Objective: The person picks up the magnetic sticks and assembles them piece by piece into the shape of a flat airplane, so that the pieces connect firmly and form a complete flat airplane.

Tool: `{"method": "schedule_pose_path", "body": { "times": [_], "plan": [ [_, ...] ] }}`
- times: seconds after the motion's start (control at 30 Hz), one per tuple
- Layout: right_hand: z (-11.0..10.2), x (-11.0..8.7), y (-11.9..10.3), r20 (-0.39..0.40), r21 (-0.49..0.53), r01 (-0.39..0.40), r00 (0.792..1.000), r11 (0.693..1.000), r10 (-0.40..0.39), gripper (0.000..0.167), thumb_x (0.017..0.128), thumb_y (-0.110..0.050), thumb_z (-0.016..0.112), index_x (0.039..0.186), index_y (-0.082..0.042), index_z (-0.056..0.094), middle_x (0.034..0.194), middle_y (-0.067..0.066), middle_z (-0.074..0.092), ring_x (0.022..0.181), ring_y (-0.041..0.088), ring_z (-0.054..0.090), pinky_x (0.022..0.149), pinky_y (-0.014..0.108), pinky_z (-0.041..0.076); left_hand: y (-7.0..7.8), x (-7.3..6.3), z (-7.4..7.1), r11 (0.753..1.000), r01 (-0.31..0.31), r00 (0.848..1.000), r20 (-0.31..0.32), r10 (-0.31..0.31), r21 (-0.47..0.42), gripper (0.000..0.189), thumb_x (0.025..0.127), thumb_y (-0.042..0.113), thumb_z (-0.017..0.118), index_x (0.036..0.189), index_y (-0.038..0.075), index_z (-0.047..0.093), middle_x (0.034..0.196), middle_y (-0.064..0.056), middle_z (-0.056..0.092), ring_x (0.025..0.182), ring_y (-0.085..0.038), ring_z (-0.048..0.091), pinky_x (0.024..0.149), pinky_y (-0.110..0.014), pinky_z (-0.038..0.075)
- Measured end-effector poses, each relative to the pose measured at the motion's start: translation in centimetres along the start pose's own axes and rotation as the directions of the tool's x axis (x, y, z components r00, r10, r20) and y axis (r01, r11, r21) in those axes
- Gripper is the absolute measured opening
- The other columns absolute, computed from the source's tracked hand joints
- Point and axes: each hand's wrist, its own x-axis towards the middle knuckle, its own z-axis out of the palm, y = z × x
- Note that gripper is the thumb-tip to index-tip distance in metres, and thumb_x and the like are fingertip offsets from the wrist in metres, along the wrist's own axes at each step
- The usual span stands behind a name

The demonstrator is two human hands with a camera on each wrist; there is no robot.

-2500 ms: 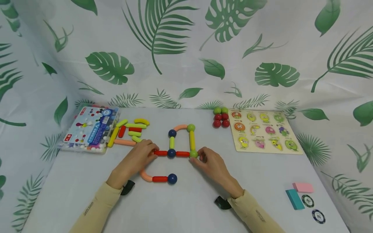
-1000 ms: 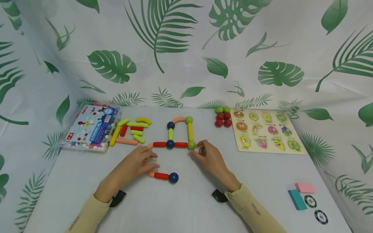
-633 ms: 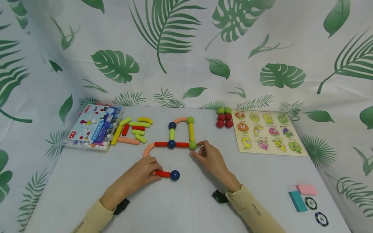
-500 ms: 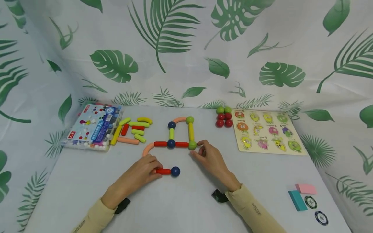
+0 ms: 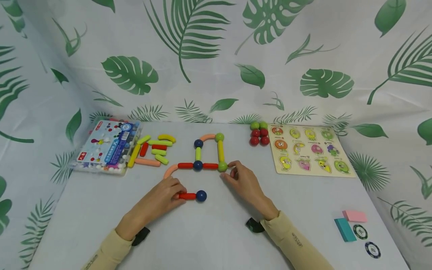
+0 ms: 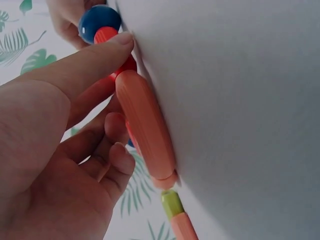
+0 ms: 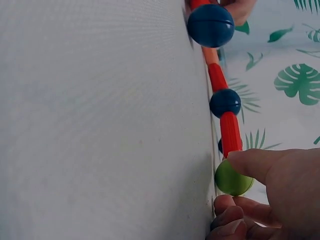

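Magnetic rods and balls form a linked figure on the table. My left hand [image 5: 162, 198] pinches a red rod [image 5: 189, 196] between thumb and fingers, near where it joins an orange curved rod [image 6: 145, 125]. A dark blue ball [image 5: 201, 195] sits on the red rod's other end. My right hand [image 5: 245, 185] holds a green ball [image 7: 233, 179] at the figure's right corner, thumb on one side and fingertips on the other. From this ball run a yellow rod [image 5: 221, 151] and another red rod [image 5: 210, 166], which meets a second blue ball [image 5: 197, 165].
Loose rods [image 5: 159, 153] lie left of the figure, beside a clear box [image 5: 105, 146] with a printed lid. Red and green balls [image 5: 259, 134] stand at the back, next to a fruit picture board [image 5: 310, 152]. Blocks [image 5: 345, 229] and round chips [image 5: 372, 249] lie at the right.
My left hand has gone from the upper red rod to the lower one, and swung it and its blue ball farther from me. My right hand stays at the green ball.
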Motion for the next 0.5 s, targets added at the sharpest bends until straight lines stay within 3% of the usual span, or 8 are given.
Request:
{"method": "schedule_pose_path", "body": {
  "times": [0.3, 0.4, 0.5],
  "plan": [
    [-0.1, 0.1, -0.1, 0.001, 0.009, 0.002, 1.0, 1.0, -0.002, 0.035, 0.095, -0.034, 0.072, 0.12, -0.012, 0.06, 0.081, 0.0, 0.058, 0.071, 0.014, 0.052, 0.062, 0.025, 0.042, -0.4, 0.0, -0.3, 0.999, 0.037, 0.999, 0.025, -0.037, 0.009, 0.027, 0.083, 0.025, 0.086, 0.105, 0.016, 0.076, 0.099, 0.005, 0.064, 0.092, -0.007, 0.053, 0.084, -0.027, 0.053],
    [0.0, 0.0, -0.1, 0.003, 0.004, 0.0, 1.0, 1.0, 0.0, 0.035, 0.095, -0.034, 0.072, 0.12, -0.012, 0.06, 0.081, 0.0, 0.058, 0.071, 0.014, 0.052, 0.062, 0.025, 0.042, -0.6, -0.2, -0.7, 0.998, 0.052, 0.998, 0.021, -0.051, -0.033, 0.03, 0.083, 0.031, 0.085, 0.107, 0.016, 0.076, 0.101, 0.006, 0.065, 0.096, -0.007, 0.055, 0.089, -0.03, 0.055],
    [0.0, 0.0, 0.0, 0.002, 0.0, -0.001, 1.0, 1.0, 0.001, 0.035, 0.095, -0.033, 0.073, 0.119, -0.011, 0.061, 0.081, 0.0, 0.058, 0.071, 0.014, 0.052, 0.062, 0.025, 0.041, -1.4, -0.5, -1.7, 0.99, 0.109, 0.994, -0.004, -0.11, -0.085, 0.032, 0.086, 0.037, 0.081, 0.11, 0.017, 0.074, 0.103, 0.007, 0.063, 0.099, -0.008, 0.056, 0.092, -0.034, 0.054]
  ]
}}
